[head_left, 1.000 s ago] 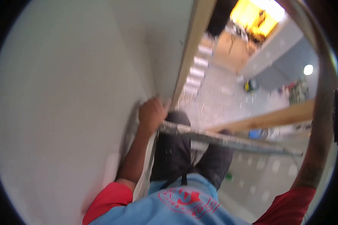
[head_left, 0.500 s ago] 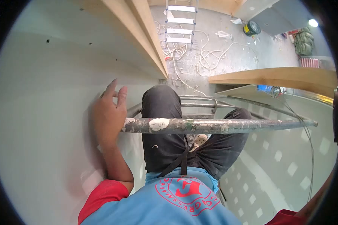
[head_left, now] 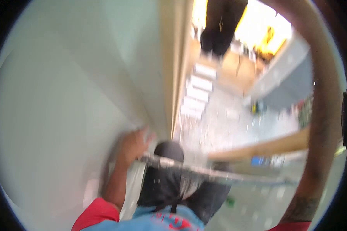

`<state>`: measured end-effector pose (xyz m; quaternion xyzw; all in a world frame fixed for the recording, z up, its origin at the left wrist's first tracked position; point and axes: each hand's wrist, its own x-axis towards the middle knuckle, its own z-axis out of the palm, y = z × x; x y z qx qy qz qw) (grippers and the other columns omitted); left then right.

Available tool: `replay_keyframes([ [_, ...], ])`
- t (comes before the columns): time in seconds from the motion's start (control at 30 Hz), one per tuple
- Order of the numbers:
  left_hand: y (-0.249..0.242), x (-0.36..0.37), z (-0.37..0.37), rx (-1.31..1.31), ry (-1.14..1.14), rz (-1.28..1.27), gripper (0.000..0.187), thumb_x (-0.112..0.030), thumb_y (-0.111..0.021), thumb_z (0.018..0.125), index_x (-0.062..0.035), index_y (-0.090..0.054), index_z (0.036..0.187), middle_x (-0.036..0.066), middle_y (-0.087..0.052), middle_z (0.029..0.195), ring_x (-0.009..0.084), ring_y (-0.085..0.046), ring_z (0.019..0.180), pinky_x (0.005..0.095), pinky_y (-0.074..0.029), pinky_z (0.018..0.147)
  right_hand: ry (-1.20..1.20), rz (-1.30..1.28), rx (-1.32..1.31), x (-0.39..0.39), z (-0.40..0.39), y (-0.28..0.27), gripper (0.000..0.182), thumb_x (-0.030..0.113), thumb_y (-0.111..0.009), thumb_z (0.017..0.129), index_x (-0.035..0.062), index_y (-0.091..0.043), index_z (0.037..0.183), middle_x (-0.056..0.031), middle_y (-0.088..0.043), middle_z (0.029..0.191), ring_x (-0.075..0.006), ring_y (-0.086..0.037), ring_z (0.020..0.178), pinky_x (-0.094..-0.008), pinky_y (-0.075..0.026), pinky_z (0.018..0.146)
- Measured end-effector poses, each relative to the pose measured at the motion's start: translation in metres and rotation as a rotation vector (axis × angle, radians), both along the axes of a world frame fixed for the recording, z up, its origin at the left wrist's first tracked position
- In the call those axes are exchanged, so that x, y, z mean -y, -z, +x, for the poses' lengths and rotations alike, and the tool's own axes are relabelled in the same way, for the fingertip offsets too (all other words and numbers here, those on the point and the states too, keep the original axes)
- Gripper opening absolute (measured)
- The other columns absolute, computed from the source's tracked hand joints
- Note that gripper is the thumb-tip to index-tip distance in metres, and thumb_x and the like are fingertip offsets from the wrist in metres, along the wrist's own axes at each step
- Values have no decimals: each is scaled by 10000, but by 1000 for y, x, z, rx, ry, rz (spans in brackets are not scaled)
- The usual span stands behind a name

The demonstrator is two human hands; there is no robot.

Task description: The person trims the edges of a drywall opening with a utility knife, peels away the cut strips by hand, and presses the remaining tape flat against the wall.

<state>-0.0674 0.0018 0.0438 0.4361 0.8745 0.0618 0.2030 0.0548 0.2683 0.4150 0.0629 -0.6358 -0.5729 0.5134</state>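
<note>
My left hand [head_left: 134, 147] lies against the pale wall panel [head_left: 65, 115], beside the end of a paint-spotted metal scaffold rail [head_left: 204, 170]. Its fingers look apart and hold nothing that I can see, though motion blurs them. The rail crosses in front of my bent knees in dark trousers [head_left: 167, 154]. My right arm [head_left: 320, 115] is raised along the right side of the view; its hand is beyond the top edge and hidden from me.
Wooden framing [head_left: 177, 61] edges the wall opening. Past it stands a white-stepped ladder [head_left: 199, 89], near another person's dark-clothed legs [head_left: 219, 29]. A wooden board [head_left: 266, 144] spans the right side. A yellow-and-dark container [head_left: 255, 107] sits on the littered floor.
My view has tilted up and blurred, bringing the person's legs and bright area into sight. My right arm has risen across the right side. My left hand stays by the wall and rail.
</note>
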Motion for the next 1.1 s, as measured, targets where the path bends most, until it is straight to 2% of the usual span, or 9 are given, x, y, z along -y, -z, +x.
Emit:
replay_keyframes([
  [0.03,22,13,-4,-81,71,200,600,-523,-525,997,-65,-576,1380,262,-704,1112,435,-687,991,531,-541,871,-48,109,-55,23,-1,-28,408,462,-695,876,265,-685,1232,-90,-590,912,-273,-621,710,-423,-476,625],
  [0.1,9,23,11,-279,35,312,504,-496,-597,958,-80,-663,1234,202,-721,974,374,-717,898,498,-568,781,-10,-221,73,40,11,-20,347,250,-686,901,265,-708,1246,-77,-626,944,-266,-662,750,-408,-527,622],
  [0.13,10,28,14,-299,7,370,504,-496,-597,958,-80,-663,1234,202,-721,974,374,-717,898,498,-568,781,21,-395,152,42,13,-16,363,144,-681,913,266,-719,1253,-70,-643,960,-263,-683,771,-400,-553,620],
  [0.2,8,34,20,-260,15,253,481,-497,-631,932,-98,-702,1191,172,-731,853,360,-721,794,475,-565,718,20,-465,219,32,19,-25,313,163,-660,937,241,-736,1230,-80,-634,923,-268,-675,746,-400,-542,645],
  [0.37,9,30,22,-309,-54,386,402,-477,-650,922,-90,-720,1003,143,-728,798,344,-727,754,452,-572,684,-123,-860,479,42,31,-31,344,163,-668,948,224,-721,1282,-96,-612,856,-263,-623,695,-393,-513,679],
  [0.4,8,28,20,-291,-52,361,388,-462,-656,925,-79,-709,951,143,-729,820,340,-734,782,444,-579,698,-123,-854,483,45,27,-32,344,163,-668,948,224,-721,1282,-96,-612,856,-263,-623,695,-393,-513,679],
  [0.7,21,32,18,-281,-76,440,386,-472,-658,914,-94,-707,970,153,-722,769,344,-723,722,473,-565,661,-164,-855,301,39,-3,-16,361,135,-680,932,230,-721,1278,-114,-615,847,-272,-616,677,-393,-499,663],
  [1.03,9,30,16,-216,-103,359,422,-488,-627,938,-88,-715,1036,172,-725,777,348,-729,738,455,-570,658,-119,-810,184,36,-5,-3,417,108,-710,891,280,-719,1271,-56,-630,925,-234,-657,677,-383,-538,637],
  [1.1,9,29,18,-305,-88,384,419,-484,-630,947,-72,-704,956,140,-728,758,306,-739,701,414,-579,609,-124,-822,175,34,-5,-1,427,98,-712,885,278,-718,1272,-54,-628,933,-230,-658,673,-386,-537,634],
])
